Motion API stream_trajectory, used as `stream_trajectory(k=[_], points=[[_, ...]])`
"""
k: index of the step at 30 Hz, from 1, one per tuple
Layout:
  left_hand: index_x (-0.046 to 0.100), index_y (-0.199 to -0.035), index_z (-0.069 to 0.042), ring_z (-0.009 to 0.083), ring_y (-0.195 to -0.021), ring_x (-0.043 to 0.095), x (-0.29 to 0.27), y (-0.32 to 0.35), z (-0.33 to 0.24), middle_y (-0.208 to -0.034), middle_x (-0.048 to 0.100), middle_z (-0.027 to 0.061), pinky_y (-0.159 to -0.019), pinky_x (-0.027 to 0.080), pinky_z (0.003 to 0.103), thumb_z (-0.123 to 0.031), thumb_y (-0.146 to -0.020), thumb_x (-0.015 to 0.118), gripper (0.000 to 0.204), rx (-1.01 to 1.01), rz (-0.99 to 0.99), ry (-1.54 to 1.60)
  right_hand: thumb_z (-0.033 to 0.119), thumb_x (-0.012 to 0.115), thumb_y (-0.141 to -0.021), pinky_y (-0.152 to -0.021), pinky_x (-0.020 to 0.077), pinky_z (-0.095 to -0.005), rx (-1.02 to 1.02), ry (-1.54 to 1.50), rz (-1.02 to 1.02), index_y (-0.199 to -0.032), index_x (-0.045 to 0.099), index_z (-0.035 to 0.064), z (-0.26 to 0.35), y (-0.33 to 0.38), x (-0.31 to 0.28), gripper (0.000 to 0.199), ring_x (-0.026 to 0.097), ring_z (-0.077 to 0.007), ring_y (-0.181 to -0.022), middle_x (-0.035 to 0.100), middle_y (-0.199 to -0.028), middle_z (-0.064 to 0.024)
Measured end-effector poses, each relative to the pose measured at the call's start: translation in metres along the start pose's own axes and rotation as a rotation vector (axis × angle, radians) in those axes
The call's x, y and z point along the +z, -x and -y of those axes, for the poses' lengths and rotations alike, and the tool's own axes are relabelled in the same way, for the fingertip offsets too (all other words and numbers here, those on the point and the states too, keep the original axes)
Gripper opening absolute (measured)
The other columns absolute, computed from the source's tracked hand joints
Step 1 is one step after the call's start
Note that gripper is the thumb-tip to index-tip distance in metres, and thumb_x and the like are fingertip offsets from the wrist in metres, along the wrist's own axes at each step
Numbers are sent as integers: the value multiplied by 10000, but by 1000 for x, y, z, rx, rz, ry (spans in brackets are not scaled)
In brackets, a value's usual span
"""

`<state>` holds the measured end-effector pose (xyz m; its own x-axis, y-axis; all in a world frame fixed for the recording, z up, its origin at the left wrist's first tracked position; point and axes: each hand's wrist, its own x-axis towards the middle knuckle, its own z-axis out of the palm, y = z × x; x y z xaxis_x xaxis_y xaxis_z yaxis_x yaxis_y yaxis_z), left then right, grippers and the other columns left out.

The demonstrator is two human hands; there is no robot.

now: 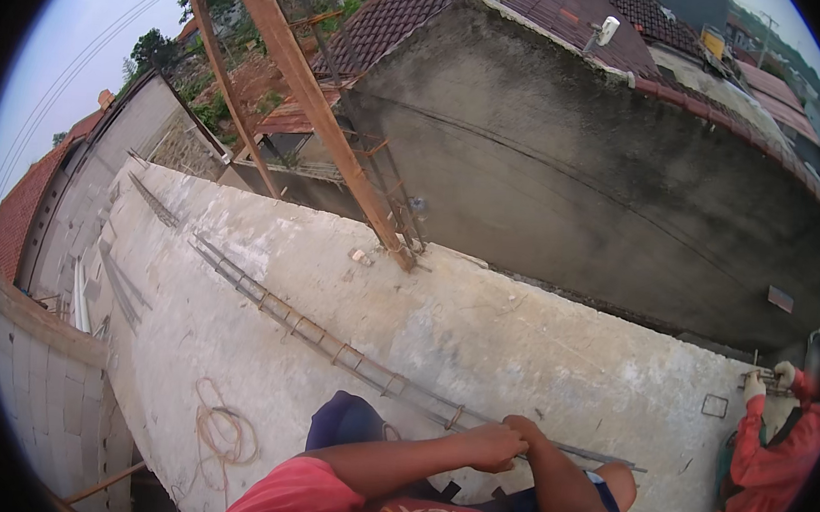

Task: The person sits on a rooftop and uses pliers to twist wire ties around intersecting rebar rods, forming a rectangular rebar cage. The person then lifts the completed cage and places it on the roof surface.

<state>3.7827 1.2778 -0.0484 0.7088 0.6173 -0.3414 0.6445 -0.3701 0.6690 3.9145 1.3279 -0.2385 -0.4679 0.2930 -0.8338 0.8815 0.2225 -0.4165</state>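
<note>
A long, narrow rebar cage (323, 338) of dark bars and rusty square stirrups lies across the concrete slab. It passes in front of me and extends beyond my hands at the right. Both my hands meet over the bars near that end. My left hand (494, 447) is closed, fingers curled inward. Just against it is my right hand (524, 430), also closed, its fingers bent down toward the bars. Whatever they pinch is hidden by the fingers. One stirrup (457, 417) shows just left of my hands.
The concrete slab (519, 330) drops off along its far edge, before a grey plastered wall (577, 173). Tall wooden posts (329, 127) stand there. Coiled wire or cord (226, 433) lies at left. A gloved co-worker in red (776, 462) handles bars at right, near a loose stirrup (714, 406).
</note>
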Motion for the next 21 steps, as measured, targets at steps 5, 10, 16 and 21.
stream_trajectory(k=[5, 10, 16, 21], points=[[611, -1091, -31, 369, -1020, 612, -4, -6, -4, -1053, 625, 183, -851, 495, 468, -224, -834, 650, 324, -15, 75, 6, 221, 669, -782, -731, 553, -434, 23, -11, -25, -891, 727, -12, -4, 2, -1, 264, 716, -328, -848, 721, -859, -196], [639, -1012, -14, 383, -963, 645, 2, -7, 0, -1003, 668, 198, -823, 519, 475, -212, -803, 663, 289, 28, 6, 14, 218, 677, -775, -736, 549, -438, -22, 58, -78, -883, 725, -5, -2, 8, 1, 253, 706, -337, -892, 717, -892, -202], [641, -1008, -13, 388, -970, 645, 2, -10, -1, -1007, 669, 203, -830, 517, 475, -212, -797, 671, 292, 7, 21, 17, 218, 682, -763, -737, 547, -443, -90, 96, -117, -878, 723, -1, -8, 7, 5, 251, 697, -351, -915, 711, -914, -212], [641, -1009, -15, 389, -966, 646, 7, -12, 2, -1013, 668, 203, -830, 519, 476, -210, -797, 675, 290, 31, -6, 20, 222, 682, -762, -723, 548, -446, -92, 61, -111, -865, 724, -2, -12, -2, 10, 250, 701, -351, -891, 712, -893, -211]])
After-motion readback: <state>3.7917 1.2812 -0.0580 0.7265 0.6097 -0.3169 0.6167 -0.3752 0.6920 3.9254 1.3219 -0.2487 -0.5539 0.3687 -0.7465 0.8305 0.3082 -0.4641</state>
